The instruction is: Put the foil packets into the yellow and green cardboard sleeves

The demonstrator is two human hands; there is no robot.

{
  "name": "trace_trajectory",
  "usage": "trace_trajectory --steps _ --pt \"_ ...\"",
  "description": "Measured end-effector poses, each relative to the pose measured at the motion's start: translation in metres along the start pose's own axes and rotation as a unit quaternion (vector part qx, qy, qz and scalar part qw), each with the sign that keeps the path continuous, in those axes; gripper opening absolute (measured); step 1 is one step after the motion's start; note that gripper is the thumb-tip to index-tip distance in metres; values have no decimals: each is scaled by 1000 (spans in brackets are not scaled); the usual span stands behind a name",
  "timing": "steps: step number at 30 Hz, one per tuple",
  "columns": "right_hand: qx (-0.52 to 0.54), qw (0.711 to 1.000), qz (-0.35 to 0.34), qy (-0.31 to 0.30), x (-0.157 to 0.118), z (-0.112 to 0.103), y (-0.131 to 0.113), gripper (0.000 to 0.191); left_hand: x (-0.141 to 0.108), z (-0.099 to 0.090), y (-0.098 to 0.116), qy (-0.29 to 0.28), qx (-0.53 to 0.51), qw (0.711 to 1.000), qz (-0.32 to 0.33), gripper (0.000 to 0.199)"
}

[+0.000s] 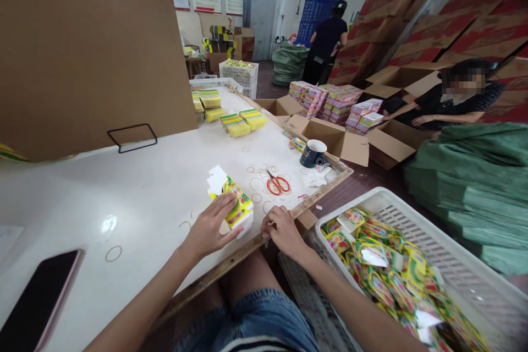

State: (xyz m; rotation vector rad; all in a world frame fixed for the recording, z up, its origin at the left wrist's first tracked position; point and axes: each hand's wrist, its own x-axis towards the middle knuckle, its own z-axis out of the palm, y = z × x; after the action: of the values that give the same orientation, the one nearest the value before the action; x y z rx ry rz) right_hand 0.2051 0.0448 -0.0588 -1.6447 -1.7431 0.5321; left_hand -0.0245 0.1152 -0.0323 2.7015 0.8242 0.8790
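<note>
My left hand (212, 223) grips a small yellow-and-green printed carton (241, 203) on the white tabletop, its fingers across the printed side and the thumb along the near edge. White flaps stick out at the carton's far end. By the wooden table edge, my right hand (282, 229) is closed, its fingertips pinched together. Something small shows under those fingertips, too indistinct to name. Beyond the right hand lie orange-handled scissors (278, 183) among several loose rubber bands (256, 198).
A white basket (390, 198) full of flat printed packets stands at my right. A dark mug (312, 154) sits near the table's right edge, yellow packs (235, 125) farther back. A phone (41, 302) lies at left. Two people work beyond, near open cardboard boxes (336, 140).
</note>
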Motion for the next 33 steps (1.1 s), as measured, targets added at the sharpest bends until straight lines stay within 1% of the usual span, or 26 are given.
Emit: trace_trajectory --steps 2,4,6,8,10,11,14,16,18,19,20,21,22,23,24,25,26,28,29,30,31,32,33 --pt "25 1000 11 12 12 5 -7 15 -2 -5 2 -12 -3 1000 12 63" --pt "59 998 24 29 23 5 -15 16 -2 -10 4 -24 -9 1000 18 62" --pt "98 993 36 45 31 1 -23 24 -1 -15 5 -26 -32 999 18 56" --pt "132 989 44 58 36 -4 -34 30 1 -18 6 -14 -58 998 18 44" --pt "157 984 51 69 37 -8 -44 30 1 -19 8 24 -70 997 16 32" --pt "170 981 56 72 37 -9 -50 30 1 -19 9 50 -67 996 16 31" --pt "217 971 82 60 31 -14 -64 37 0 -17 20 128 -55 990 25 36" --pt "260 960 99 30 25 -19 -70 42 0 -16 32 152 -36 986 61 41" --pt "337 934 117 0 17 -25 -75 40 -2 -16 46 143 -15 983 113 46" --pt "385 914 126 -7 13 -27 -76 37 -3 -16 53 135 -15 983 122 46" --pt "432 892 134 -5 8 -29 -77 34 -4 -15 59 134 -29 985 106 46" --pt "473 870 143 4 3 -30 -78 32 -5 -15 65 147 -63 986 56 46" --pt "505 849 152 17 -2 -29 -79 31 -7 -14 70 173 -117 978 -18 49" --pt "525 835 161 30 -8 -27 -81 32 -8 -14 74 200 -190 956 -101 53" --pt "540 824 169 38 -13 -24 -82 34 -9 -13 77 206 -277 924 -164 58" --pt "553 814 176 38 -18 -20 -83 36 -9 -12 79 190 -369 886 -208 62" --pt "564 805 180 32 -23 -15 -85 37 -10 -12 80 158 -458 843 -235 65" --pt "580 793 184 13 -29 -8 -88 35 -11 -13 82 78 -602 751 -260 67" --pt "585 790 184 4 -31 -5 -90 34 -11 -14 83 55 -653 705 -272 66" --pt "588 788 184 -2 -32 -4 -91 33 -11 -15 84 47 -691 664 -283 63" --pt "587 788 183 -4 -33 -4 -92 31 -12 -16 86 49 -718 630 -291 60" --pt "581 794 180 -5 -33 -5 -92 30 -11 -18 87 56 -737 604 -297 57" --pt "569 804 176 -3 -33 -6 -93 29 -11 -18 88 64 -749 588 -300 54"
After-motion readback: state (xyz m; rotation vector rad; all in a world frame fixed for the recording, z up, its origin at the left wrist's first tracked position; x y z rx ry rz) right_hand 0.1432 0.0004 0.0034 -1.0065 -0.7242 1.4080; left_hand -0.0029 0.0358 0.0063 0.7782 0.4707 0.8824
